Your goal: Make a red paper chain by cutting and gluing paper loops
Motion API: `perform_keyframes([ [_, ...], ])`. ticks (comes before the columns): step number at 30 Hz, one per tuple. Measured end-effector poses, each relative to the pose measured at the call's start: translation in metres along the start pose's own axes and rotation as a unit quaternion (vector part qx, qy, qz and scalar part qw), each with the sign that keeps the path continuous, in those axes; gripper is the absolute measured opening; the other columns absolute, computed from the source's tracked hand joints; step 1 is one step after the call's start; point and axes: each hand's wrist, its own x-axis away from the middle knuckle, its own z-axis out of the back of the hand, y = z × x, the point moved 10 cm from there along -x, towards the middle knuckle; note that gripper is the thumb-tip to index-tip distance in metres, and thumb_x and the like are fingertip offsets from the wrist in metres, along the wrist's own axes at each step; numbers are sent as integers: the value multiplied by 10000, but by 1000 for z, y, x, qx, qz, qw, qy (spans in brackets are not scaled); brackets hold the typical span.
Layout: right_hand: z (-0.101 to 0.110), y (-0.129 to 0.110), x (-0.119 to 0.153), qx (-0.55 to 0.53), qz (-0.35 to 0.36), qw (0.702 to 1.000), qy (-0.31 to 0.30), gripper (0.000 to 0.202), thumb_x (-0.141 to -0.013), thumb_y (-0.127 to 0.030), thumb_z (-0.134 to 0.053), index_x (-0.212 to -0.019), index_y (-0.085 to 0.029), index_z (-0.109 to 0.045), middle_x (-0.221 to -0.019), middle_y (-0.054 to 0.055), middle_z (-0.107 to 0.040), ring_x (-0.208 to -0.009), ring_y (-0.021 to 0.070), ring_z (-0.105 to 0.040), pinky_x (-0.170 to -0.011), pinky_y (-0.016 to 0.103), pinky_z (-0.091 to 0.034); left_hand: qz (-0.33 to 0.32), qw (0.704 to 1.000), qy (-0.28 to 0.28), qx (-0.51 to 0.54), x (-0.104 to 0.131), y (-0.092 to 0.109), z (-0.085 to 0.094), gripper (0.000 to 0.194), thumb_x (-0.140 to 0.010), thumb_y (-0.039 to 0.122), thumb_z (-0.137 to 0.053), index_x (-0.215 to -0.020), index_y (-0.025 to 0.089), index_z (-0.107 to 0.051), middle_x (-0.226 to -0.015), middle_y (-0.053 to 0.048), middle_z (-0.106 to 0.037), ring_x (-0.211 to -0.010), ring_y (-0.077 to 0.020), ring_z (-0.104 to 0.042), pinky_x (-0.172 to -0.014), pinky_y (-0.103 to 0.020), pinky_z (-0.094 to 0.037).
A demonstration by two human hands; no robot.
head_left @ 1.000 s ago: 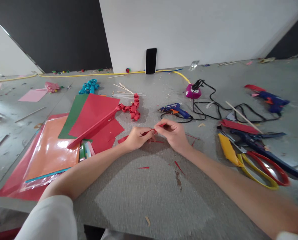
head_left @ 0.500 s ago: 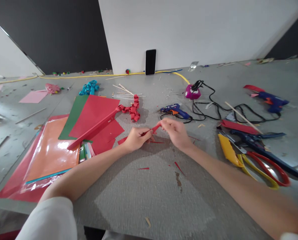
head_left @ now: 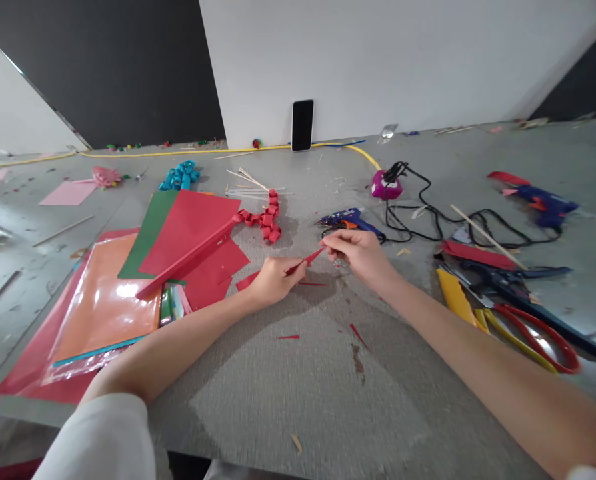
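A narrow red paper piece (head_left: 314, 255) tapers to a point between my two hands. My left hand (head_left: 278, 277) is closed around its wider end, thumb on top. The thumb and fingers of my right hand (head_left: 355, 253) are pinched together right at the pointed tip. Under and beside my left hand lie red paper scraps (head_left: 248, 281). Beyond it rests a red folded-paper chain (head_left: 268, 219) with looped links. A blue glue gun (head_left: 351, 218) lies just past my right hand, its orange trigger showing.
Red sheets (head_left: 193, 227), a green sheet (head_left: 143, 250) and an orange packet (head_left: 111, 287) lie at left. Scissors (head_left: 543, 333), pliers-like blue handles (head_left: 518, 287), a second glue gun (head_left: 545, 203) and black cords (head_left: 431, 227) occupy the right. A phone (head_left: 303, 125) leans on the wall.
My right hand has shifted slightly right and its fingers have drawn back to the paper's tip, so more of the red point shows. My left hand holds nearly the same place.
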Motion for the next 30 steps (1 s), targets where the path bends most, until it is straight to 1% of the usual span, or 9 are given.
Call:
perform_keyframes([
  [2,13,0,-4,3,13,999,38,411,-727,-604,-861,-710,-205,-762,-667,35,-662,-574,137,-556,-577,313,-426,12,1000,11,15,0,-2,2,413,-1033,323,-509,-695,150,-670,-581,-7,-610,-555,-99,-527,-597,-216,-409],
  [4,15,-2,-5,-6,26,999,47,463,-749,-659,-832,-710,-204,-754,-663,41,-660,-572,142,-558,-573,316,-435,18,999,16,26,0,-3,3,419,-1035,328,-513,-696,148,-681,-580,-11,-617,-546,-99,-532,-588,-215,-415],
  [8,-1,-11,3,-9,54,998,7,596,-840,-783,-678,-699,-206,-728,-661,61,-664,-597,163,-579,-580,324,-458,5,1000,12,16,0,0,4,435,-1044,325,-511,-689,146,-687,-582,-8,-616,-545,-93,-524,-586,-213,-402],
  [11,-19,-23,13,45,88,994,-39,487,-779,-699,-804,-795,-215,-756,-749,55,-709,-677,174,-619,-633,317,-489,-12,1000,11,5,-1,2,4,402,-1029,290,-526,-684,149,-676,-588,-2,-616,-542,-89,-509,-584,-210,-391],
  [14,-26,-24,15,85,80,992,-57,439,-729,-635,-867,-779,-214,-756,-738,46,-719,-648,166,-607,-613,313,-478,-23,1000,9,-6,0,4,3,390,-1016,270,-531,-658,153,-632,-591,4,-607,-551,-88,-502,-589,-207,-389],
  [17,-19,-17,9,76,47,995,-52,459,-754,-652,-832,-724,-201,-747,-667,42,-692,-575,148,-563,-565,312,-442,-18,1000,-2,-15,0,5,1,406,-1025,272,-512,-651,152,-613,-596,6,-596,-569,-89,-502,-600,-211,-379],
  [23,10,-11,-1,26,38,999,24,502,-760,-691,-813,-722,-195,-743,-666,55,-689,-546,144,-555,-539,319,-448,27,1000,4,14,-1,-1,3,439,-1043,339,-510,-687,142,-675,-605,-14,-627,-571,-98,-529,-615,-218,-402],
  [26,0,-16,4,15,53,999,-3,561,-828,-750,-717,-733,-197,-749,-683,70,-701,-582,161,-587,-576,331,-478,27,999,2,17,-1,-3,3,444,-1043,340,-510,-687,141,-686,-604,-15,-626,-567,-97,-526,-607,-214,-400],
  [30,-18,-27,11,100,87,990,-47,486,-774,-693,-806,-759,-209,-765,-701,51,-710,-617,165,-581,-592,322,-456,13,1000,0,10,-1,-2,3,427,-1034,316,-524,-672,144,-672,-607,-9,-620,-574,-97,-520,-611,-213,-400],
])
